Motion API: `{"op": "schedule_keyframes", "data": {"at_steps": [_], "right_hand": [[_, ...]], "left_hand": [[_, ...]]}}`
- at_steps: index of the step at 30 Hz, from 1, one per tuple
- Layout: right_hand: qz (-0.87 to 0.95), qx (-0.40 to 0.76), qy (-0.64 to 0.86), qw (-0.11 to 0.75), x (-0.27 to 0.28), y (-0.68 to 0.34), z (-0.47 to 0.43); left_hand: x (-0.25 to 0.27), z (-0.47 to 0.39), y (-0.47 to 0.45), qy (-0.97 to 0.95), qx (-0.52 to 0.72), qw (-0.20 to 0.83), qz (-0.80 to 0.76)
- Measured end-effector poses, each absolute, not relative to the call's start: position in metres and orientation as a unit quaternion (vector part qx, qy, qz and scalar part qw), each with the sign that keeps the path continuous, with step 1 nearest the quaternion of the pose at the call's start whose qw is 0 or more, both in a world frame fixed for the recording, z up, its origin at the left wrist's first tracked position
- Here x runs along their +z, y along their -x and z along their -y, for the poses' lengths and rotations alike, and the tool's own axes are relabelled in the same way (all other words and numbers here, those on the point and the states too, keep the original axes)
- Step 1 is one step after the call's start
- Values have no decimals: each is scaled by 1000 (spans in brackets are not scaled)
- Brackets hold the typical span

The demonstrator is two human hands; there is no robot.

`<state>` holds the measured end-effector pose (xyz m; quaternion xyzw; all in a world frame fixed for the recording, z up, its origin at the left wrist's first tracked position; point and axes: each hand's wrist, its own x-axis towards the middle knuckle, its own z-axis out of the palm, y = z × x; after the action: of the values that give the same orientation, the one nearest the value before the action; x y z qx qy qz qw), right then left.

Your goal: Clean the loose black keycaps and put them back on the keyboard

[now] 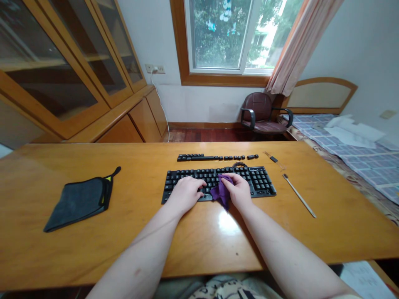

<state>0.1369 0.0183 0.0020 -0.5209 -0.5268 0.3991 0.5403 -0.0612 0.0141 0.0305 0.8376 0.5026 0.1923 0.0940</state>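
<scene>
A black keyboard (262,182) lies across the middle of the wooden table, some keys gone from its front row. My left hand (187,192) rests on its left half, thumb and forefinger apart over the keys; the other fingers are partly hidden. In my right hand (239,191) a crumpled purple cloth (222,193) is pinched, pressed against the keys right of centre and hanging over the front edge. Behind the keyboard, removed keycaps (230,158) stand in a row, with a long space bar (202,158) among them.
A thin stick with a dark tip (299,196) and a small black piece with wires (273,159) lie to the right. A folded grey cloth (77,199) lies at the left. Beyond the table are a chair (262,110), a bed (358,145) and a cabinet (121,128).
</scene>
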Motion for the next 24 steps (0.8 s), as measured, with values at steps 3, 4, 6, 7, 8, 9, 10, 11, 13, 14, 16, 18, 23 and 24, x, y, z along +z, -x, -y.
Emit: {"op": "schedule_keyframes", "data": {"at_steps": [3,4,6,7,8,9,10,11,13,14,16,18,23,24], "right_hand": [[528,400,523,537,2,-137,-18],[529,399,524,536,2,-138,-18],[530,395,526,535,2,-138,-18],[531,393,526,536,2,-138,-18],[531,392,527,536,1,-138,-18],[530,392,526,537,1,-138,-18],[529,393,525,539,1,-138,-18],[527,393,524,541,0,-137,-19],[526,395,521,545,-1,-137,-19],[527,394,520,544,-1,-137,-19],[530,393,520,543,-1,-137,-19],[533,390,520,541,0,-138,-19],[532,394,516,544,1,-138,-19],[531,394,516,546,1,-138,-19]], "left_hand": [[30,-15,61,-843,191,79,-497],[29,-15,60,-845,188,74,-495],[28,-16,60,-846,180,66,-497],[28,-16,60,-846,176,63,-499],[28,-16,60,-847,175,61,-499],[28,-15,60,-848,174,57,-498],[28,-14,59,-849,173,53,-497],[29,-14,59,-850,171,47,-495],[30,-13,58,-853,164,38,-494],[31,-12,58,-853,161,37,-495],[31,-12,57,-852,150,45,-500],[31,-13,57,-849,140,58,-507],[28,-13,57,-850,143,58,-504],[27,-14,58,-851,142,60,-502]]}}
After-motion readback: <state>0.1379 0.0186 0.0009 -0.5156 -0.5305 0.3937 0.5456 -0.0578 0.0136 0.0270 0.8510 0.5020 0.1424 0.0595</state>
